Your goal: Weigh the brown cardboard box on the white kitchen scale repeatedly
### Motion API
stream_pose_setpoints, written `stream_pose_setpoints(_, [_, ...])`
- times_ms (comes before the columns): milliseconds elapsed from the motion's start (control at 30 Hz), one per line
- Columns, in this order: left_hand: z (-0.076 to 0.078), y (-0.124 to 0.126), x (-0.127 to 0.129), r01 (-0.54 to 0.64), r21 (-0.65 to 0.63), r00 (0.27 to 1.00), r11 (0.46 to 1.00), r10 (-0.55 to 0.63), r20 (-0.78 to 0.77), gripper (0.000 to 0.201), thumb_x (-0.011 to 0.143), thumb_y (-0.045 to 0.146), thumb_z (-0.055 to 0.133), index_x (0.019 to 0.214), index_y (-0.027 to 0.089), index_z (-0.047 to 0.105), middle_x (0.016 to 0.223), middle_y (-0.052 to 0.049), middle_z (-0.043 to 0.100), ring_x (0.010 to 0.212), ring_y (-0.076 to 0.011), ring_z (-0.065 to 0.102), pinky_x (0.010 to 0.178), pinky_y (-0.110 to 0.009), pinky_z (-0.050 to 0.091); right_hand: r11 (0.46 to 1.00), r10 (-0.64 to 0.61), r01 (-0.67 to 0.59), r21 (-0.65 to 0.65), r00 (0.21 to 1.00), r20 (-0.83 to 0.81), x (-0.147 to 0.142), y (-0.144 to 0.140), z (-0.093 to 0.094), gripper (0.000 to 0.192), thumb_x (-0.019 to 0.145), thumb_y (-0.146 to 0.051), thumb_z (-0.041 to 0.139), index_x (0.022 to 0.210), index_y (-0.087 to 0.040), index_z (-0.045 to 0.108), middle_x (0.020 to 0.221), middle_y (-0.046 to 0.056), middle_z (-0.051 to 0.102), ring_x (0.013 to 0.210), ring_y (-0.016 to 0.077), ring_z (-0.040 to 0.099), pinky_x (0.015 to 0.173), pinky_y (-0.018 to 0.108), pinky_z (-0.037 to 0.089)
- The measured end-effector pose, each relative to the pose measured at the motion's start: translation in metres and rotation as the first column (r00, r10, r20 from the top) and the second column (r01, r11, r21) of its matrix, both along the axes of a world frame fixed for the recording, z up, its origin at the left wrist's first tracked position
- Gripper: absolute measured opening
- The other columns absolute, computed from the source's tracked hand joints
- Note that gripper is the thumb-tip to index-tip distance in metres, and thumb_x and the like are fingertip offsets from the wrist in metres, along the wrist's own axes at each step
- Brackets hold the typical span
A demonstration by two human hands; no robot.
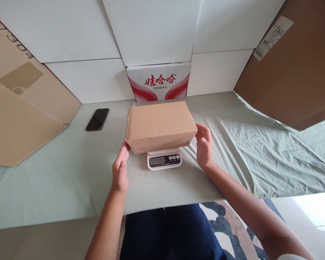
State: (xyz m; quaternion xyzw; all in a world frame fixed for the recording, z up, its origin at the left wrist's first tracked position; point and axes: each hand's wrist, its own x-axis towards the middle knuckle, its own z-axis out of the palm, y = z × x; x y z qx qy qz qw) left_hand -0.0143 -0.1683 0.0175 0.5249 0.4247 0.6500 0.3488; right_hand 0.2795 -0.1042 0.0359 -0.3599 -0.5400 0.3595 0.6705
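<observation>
A plain brown cardboard box sits over a small white digital kitchen scale, covering most of it. Only the scale's front panel shows, with a grey display and round buttons; no reading can be made out. My left hand is against the box's lower left side, its fingers partly hidden behind the edge. On the opposite side, my right hand has its fingertips at the right corner of the box. Together the two hands hold the box from its sides. Whether its full weight rests on the scale I cannot tell.
A black smartphone lies to the left on the green cloth. Behind the box stands a white and red carton against white panels. Large cardboard sheets flank the table, one at the left and one at the right.
</observation>
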Motion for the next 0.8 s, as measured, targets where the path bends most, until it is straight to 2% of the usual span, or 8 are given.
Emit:
stream_pose_setpoints(100, [-0.001, -0.001, 0.000, 0.006, -0.017, 1.000, 1.000, -0.006, -0.002, 0.074, 0.094, 0.068, 0.053, 0.153, 0.023, 0.055, 0.161, -0.012, 0.051, 0.154, -0.0347, 0.042, 0.130, -0.049, 0.029, 0.999, 0.048, -0.048, 0.002, 0.998, 0.033, -0.003, -0.005, -0.001, 0.054, 0.092, -0.059, 0.054, 0.142, -0.038, 0.054, 0.153, 0.003, 0.057, 0.145, 0.0321, 0.051, 0.121, 0.058, 0.041])
stream_pose_setpoints(233, [-0.001, -0.002, 0.000, 0.021, -0.033, 1.000, 0.999, -0.021, -0.006, 0.075, 0.093, 0.068, 0.054, 0.152, 0.022, 0.055, 0.162, -0.012, 0.051, 0.154, -0.0358, 0.040, 0.129, -0.050, 0.033, 0.994, 0.105, -0.104, -0.018, 0.991, 0.079, -0.007, -0.014, 0.002, 0.059, 0.096, -0.058, 0.051, 0.150, -0.039, 0.043, 0.161, 0.002, 0.049, 0.150, 0.0315, 0.045, 0.125, 0.059, 0.038])
stream_pose_setpoints(400, [-0.002, -0.002, 0.000, 0.023, -0.046, 0.999, 0.999, -0.024, -0.021, 0.076, 0.093, 0.068, 0.053, 0.153, 0.021, 0.055, 0.161, -0.014, 0.051, 0.154, -0.0370, 0.041, 0.127, -0.051, 0.035, 0.989, 0.136, -0.131, -0.066, 0.986, 0.093, -0.013, -0.023, 0.010, 0.058, 0.097, -0.056, 0.052, 0.150, -0.036, 0.044, 0.159, 0.005, 0.049, 0.147, 0.0322, 0.048, 0.121, 0.058, 0.042])
stream_pose_setpoints(600, [-0.002, -0.004, 0.004, 0.018, -0.060, 1.000, 0.998, -0.019, -0.020, 0.080, 0.091, 0.069, 0.056, 0.152, 0.017, 0.055, 0.160, -0.017, 0.051, 0.153, -0.0389, 0.040, 0.128, -0.053, 0.031, 0.987, 0.144, -0.134, -0.094, 0.982, 0.118, -0.020, -0.027, 0.004, 0.056, 0.096, -0.058, 0.053, 0.146, -0.034, 0.046, 0.156, 0.007, 0.050, 0.142, 0.0336, 0.049, 0.121, 0.059, 0.041])
stream_pose_setpoints(700, [0.007, -0.001, 0.008, 0.021, -0.043, 1.000, 0.999, -0.021, -0.002, 0.079, 0.090, 0.068, 0.059, 0.151, 0.018, 0.056, 0.159, -0.017, 0.053, 0.155, -0.0392, 0.037, 0.128, -0.054, 0.031, 0.989, 0.127, -0.118, -0.083, 0.986, 0.105, -0.022, -0.022, 0.008, 0.057, 0.094, -0.059, 0.054, 0.145, -0.036, 0.045, 0.156, 0.006, 0.049, 0.142, 0.0335, 0.048, 0.121, 0.058, 0.041])
stream_pose_setpoints(800, [0.025, 0.016, 0.013, 0.027, -0.016, 1.000, 1.000, -0.027, 0.015, 0.077, 0.090, 0.067, 0.061, 0.149, 0.019, 0.058, 0.158, -0.016, 0.055, 0.157, -0.0372, 0.034, 0.129, -0.052, 0.029, 0.996, 0.086, -0.085, -0.011, 0.992, 0.091, -0.023, -0.001, 0.021, 0.057, 0.092, -0.059, 0.056, 0.144, -0.037, 0.046, 0.156, 0.005, 0.048, 0.143, 0.0330, 0.047, 0.122, 0.056, 0.041])
